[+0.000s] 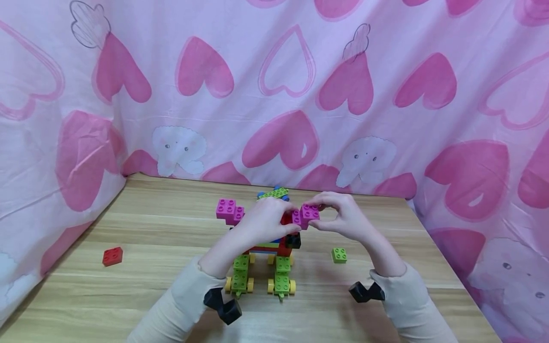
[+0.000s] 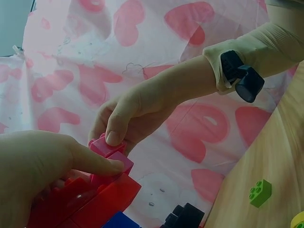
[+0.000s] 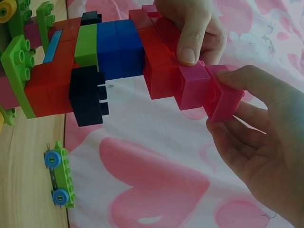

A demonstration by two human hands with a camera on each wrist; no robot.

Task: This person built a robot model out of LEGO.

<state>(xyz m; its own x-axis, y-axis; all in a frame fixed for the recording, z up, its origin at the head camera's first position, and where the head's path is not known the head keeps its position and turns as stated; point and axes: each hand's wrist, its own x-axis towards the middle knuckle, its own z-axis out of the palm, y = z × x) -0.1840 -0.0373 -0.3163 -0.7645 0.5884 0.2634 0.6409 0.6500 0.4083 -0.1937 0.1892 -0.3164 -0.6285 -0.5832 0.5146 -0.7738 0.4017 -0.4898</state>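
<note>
A figure of toy building bricks stands mid-table, with red bricks (image 3: 159, 78), blue bricks (image 3: 118, 50) and black bricks (image 3: 88, 95) stacked above wheeled lime bases (image 1: 282, 281). Two pink bricks step outward from its upper right side. My right hand (image 1: 343, 215) pinches the outer pink brick (image 3: 225, 97) between thumb and fingers. The inner pink brick (image 3: 192, 88) is gripped by my left hand (image 1: 271, 218), thumb on its near face and fingers behind. Another pair of pink bricks (image 1: 226, 209) juts from the left side. My left forearm hides part of the figure.
A red brick (image 1: 112, 256) lies alone at the table's left. One lime brick (image 1: 339, 255) sits below my right hand. Behind the figure is a lime wheeled base (image 3: 66, 178) with blue wheels. A pink heart-patterned curtain (image 1: 223, 119) borders the wooden table (image 1: 171, 200).
</note>
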